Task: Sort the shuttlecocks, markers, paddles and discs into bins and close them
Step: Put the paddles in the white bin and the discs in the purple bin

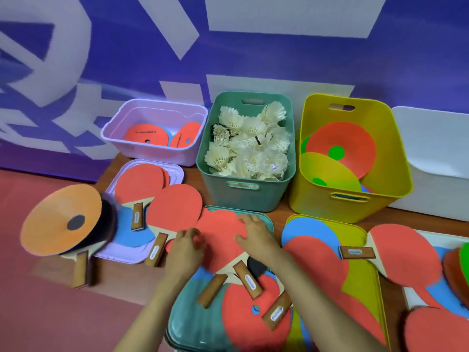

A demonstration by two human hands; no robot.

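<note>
On the wooden worktop [280, 209], just near of the green bin [243, 196] heaped with shuttlecocks [248, 143], a green lid [187, 323] carries a red paddle [218, 237], whose left edge the left hand [186, 246] grips with curled fingers while the right hand [253, 232] rests spread fingers on its face.

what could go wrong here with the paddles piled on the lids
The left hand and right hand are on a red paddle lying in an overlapping pile on the green lid; lifting it may drag neighbours off. The shuttlecocks heap to the rim of the green bin, so closing could crush feathers.
</note>
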